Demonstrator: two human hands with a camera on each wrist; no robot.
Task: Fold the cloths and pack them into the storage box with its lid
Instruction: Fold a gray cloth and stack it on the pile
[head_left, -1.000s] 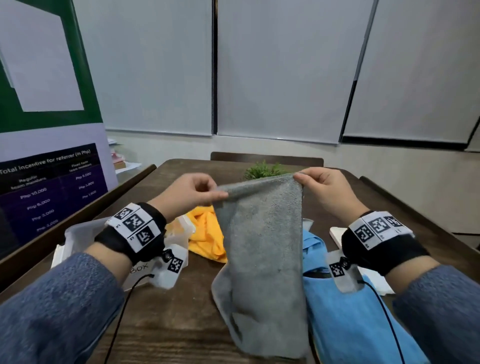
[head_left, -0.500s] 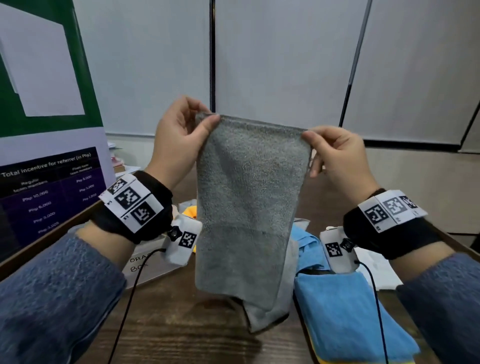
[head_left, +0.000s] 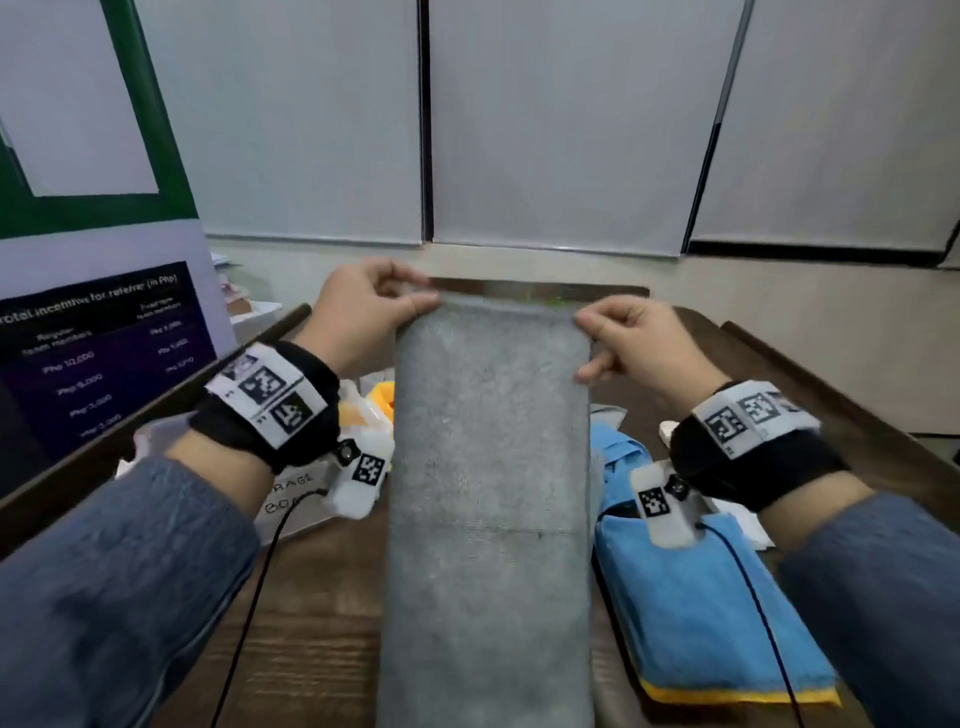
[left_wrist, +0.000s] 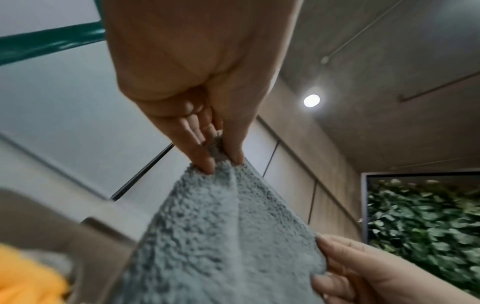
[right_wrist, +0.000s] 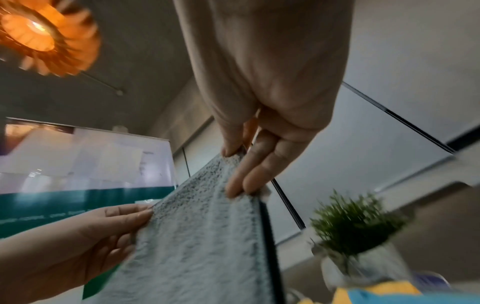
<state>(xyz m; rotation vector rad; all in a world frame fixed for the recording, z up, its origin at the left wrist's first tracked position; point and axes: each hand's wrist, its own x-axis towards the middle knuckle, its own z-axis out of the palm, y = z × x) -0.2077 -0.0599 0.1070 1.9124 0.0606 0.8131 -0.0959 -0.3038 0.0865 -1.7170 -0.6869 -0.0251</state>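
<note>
Head cam: left hand (head_left: 363, 312) & right hand (head_left: 634, 343) pinch grey cloth (head_left: 488, 467) corners; storage box (head_left: 296, 499) contents hidden.

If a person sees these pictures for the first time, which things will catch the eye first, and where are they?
First, the grey cloth in the centre, held up over the wooden table, with the left hand and the right hand each pinching one top corner. To its right lies a folded blue cloth on a yellow one. Behind the left wrist, a clear storage box holds an orange cloth.
</note>
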